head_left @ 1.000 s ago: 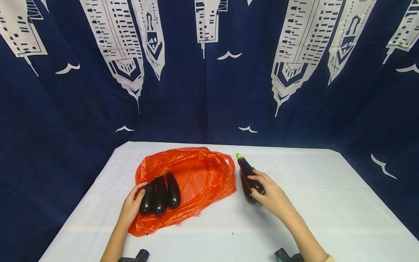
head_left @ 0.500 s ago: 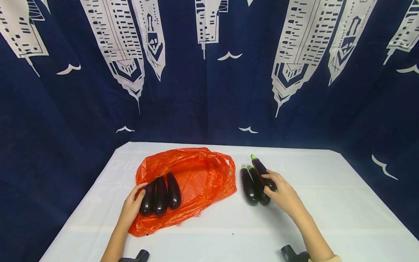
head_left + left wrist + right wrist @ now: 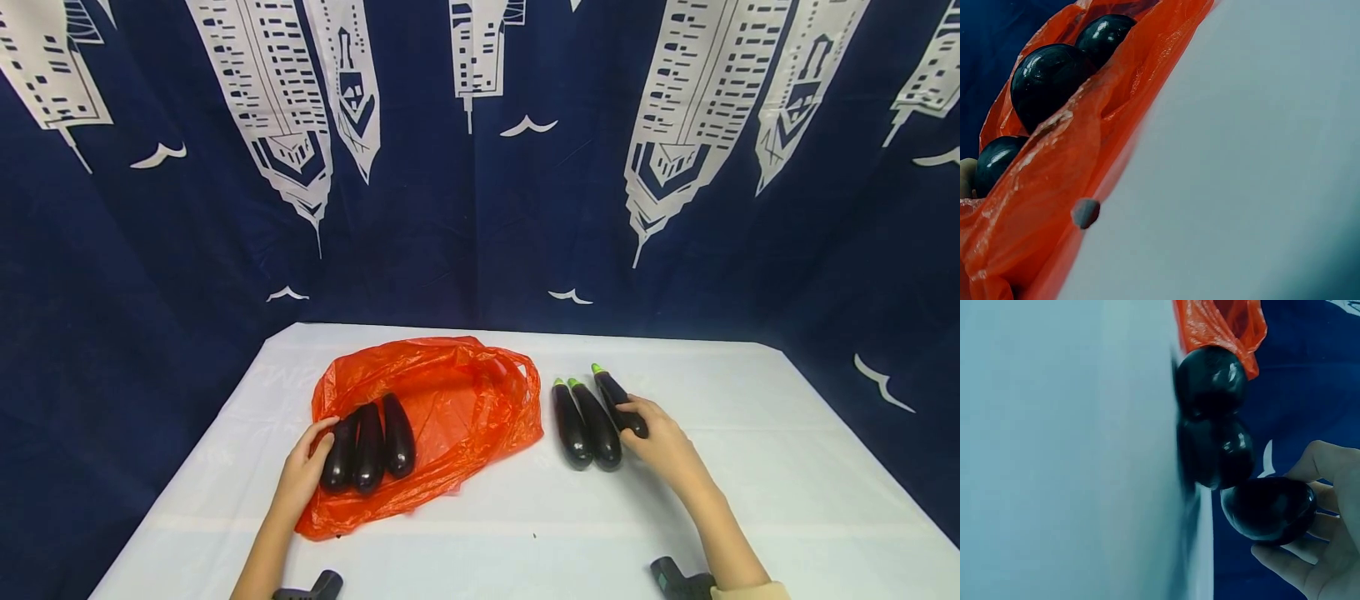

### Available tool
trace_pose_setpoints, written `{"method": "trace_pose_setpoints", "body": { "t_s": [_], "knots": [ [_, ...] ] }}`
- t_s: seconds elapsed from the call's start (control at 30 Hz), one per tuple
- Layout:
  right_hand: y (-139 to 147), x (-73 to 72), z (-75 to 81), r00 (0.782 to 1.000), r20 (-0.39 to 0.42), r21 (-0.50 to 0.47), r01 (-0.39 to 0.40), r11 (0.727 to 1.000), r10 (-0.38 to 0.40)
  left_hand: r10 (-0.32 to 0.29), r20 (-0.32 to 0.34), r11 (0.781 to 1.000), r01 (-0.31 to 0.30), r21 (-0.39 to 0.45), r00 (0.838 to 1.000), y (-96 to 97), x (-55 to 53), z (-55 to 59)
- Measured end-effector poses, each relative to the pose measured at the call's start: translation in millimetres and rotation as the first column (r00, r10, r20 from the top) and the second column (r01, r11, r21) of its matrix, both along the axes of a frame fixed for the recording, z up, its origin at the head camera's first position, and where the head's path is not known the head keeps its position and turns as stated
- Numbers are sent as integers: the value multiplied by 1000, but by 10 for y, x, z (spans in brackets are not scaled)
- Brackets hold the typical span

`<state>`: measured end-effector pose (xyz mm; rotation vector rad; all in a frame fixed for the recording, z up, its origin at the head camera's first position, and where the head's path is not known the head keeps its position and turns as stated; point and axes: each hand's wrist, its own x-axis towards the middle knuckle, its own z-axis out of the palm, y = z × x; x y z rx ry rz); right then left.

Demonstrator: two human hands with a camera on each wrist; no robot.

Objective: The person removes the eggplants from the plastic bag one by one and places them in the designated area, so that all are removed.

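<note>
In the head view, my right hand (image 3: pixel 660 442) grips a dark eggplant (image 3: pixel 613 392) with a green stem end. The right wrist view shows that held eggplant (image 3: pixel 1269 509) raised above the table, its round end between thumb and fingers. Two eggplants (image 3: pixel 572 427) lie side by side just left of it. At the left, my left hand (image 3: pixel 302 471) holds the near left side of a red plastic bag (image 3: pixel 457 417), beside the leftmost of three eggplants (image 3: pixel 369 450) in the bag's mouth. Most of the left hand is out of the left wrist view.
A white-covered table (image 3: pixel 510 550) carries everything. Behind it hangs a dark blue curtain (image 3: pixel 480 217) with white building and bird prints. The bag's right handle loop (image 3: pixel 525 367) stands near the two lying eggplants.
My right hand has moved right with its eggplant, lowering it, away from the two eggplants, which are now uncovered. The left hand, bag and eggplants in it have stayed put.
</note>
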<state>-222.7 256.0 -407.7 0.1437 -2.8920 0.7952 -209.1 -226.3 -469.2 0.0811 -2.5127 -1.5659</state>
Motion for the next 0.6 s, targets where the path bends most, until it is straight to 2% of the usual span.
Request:
{"method": "trace_pose_setpoints", "body": {
  "t_s": [0.33, 0.6],
  "knots": [
    [34, -30, -105, 999, 48, -17, 2, 1000, -1, -1, -6, 1000, 1, -6, 1000, -2, -1, 0],
    [55, -26, -140, 997, 75, -44, -28, 999, 31, -4, -4, 1000, 4, 2, 1000, 2, 0, 5]
  ]
}}
